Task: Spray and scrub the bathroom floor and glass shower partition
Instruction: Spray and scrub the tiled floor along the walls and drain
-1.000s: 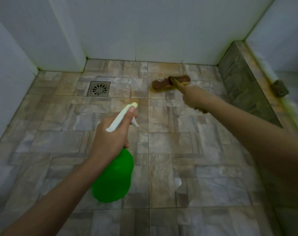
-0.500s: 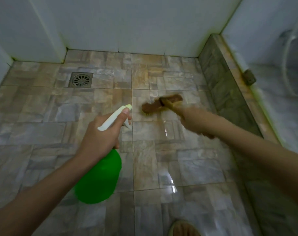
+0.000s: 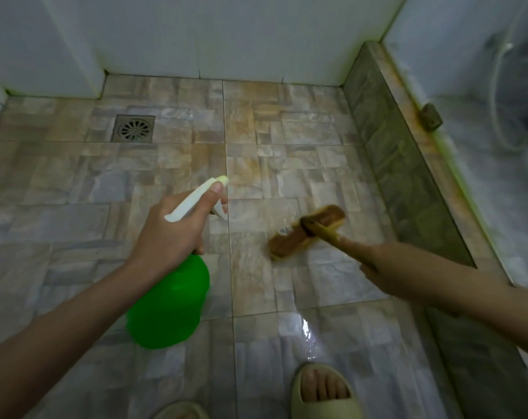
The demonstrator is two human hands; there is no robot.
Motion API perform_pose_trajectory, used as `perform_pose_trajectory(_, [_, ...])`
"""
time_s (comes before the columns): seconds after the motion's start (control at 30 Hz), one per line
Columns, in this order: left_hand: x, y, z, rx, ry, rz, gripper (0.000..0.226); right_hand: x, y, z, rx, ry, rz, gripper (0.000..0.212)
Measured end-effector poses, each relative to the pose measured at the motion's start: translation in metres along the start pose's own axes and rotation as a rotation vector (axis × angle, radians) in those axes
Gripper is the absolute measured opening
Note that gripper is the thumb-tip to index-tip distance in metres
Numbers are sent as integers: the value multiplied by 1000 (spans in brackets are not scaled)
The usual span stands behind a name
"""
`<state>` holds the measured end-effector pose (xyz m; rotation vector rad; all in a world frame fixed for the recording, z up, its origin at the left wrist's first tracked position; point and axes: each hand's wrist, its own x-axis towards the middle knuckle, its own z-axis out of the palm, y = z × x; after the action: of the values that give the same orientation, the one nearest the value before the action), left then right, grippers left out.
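Green plastic formed the body of the spray bottle (image 3: 169,300), which hung left of centre in the lower frame. The left hand (image 3: 172,234) had its grip closed round the bottle's white trigger head, one finger lying along the top towards the nozzle. At the right of the frame, the right hand (image 3: 389,267) kept a closed grip on the handle of a brown scrub brush (image 3: 305,232). The brush head rested on the tiled floor (image 3: 60,222) just right of centre. The step looked like floor scrubbing, and it would probably go best with the brush head held flat so all the bristles bore down. Firm strokes along the grout lines would help, with the bottle wetting the tiles just ahead of the brush. A wet sheen (image 3: 308,328) lay below the brush, near a sandalled foot (image 3: 323,394), so footing called for care. The drain (image 3: 133,128) sat in the upper left. The glass partition (image 3: 483,164), blurred along the right edge, likely remained to be done.
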<state>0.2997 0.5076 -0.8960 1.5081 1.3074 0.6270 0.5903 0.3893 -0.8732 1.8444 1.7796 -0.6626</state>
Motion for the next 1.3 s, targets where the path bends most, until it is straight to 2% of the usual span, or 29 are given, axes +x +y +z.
perform_pose_trajectory(0.07, [-2,-5,-2,-6,-14,-5,49,-7,1,3,-14,-25,-22,70])
perform_pose_trajectory(0.23, [-19,-8,10,52,-78,-10,48,47,1,-3,-11,237,-51,65])
perform_pose_trajectory(0.3, [-27,-9,13,57,-91,-8,49,34,26,16,2,198,-44,67])
perform_pose_trajectory(0.4, [-37,-9,8,9,-98,-18,52,-5,65,70,-40,-50,13,59])
perform_pose_trajectory(0.47, [-40,-9,3,-12,-99,-36,45,-15,69,82,-42,-94,33,63])
perform_pose_trajectory(0.53, [-41,-10,2,-11,-110,-50,48,-14,45,66,-82,-50,14,76])
perform_pose_trajectory(0.63, [-43,-12,3,47,-138,-42,61,4,-3,34,-105,178,-80,70])
perform_pose_trajectory(0.67, [-43,-12,3,60,-140,-40,62,10,-11,29,-82,202,-61,66])
perform_pose_trajectory(0.73, [-43,-14,1,67,-132,-35,62,7,-17,22,-60,146,-58,63])
perform_pose_trajectory(0.83, [-45,-15,-7,60,-112,-33,58,-27,-29,21,-113,8,-110,69])
perform_pose_trajectory(0.97, [-49,-18,-16,18,-84,-56,50,11,-60,25,-78,161,-164,88])
perform_pose_trajectory(1.07, [-56,-20,-20,14,-47,-67,49,49,-74,15,-81,241,-129,83])
perform_pose_trajectory(1.17, [-64,-24,-33,-14,38,-99,46,11,-67,21,-44,121,-129,86])
perform_pose_trajectory(1.23, [-70,-29,-44,-22,107,-120,41,-24,-74,26,-92,11,-128,81])
perform_pose_trajectory(1.3, [-77,-35,-52,-12,170,-134,41,-24,-93,25,-150,10,-199,81])
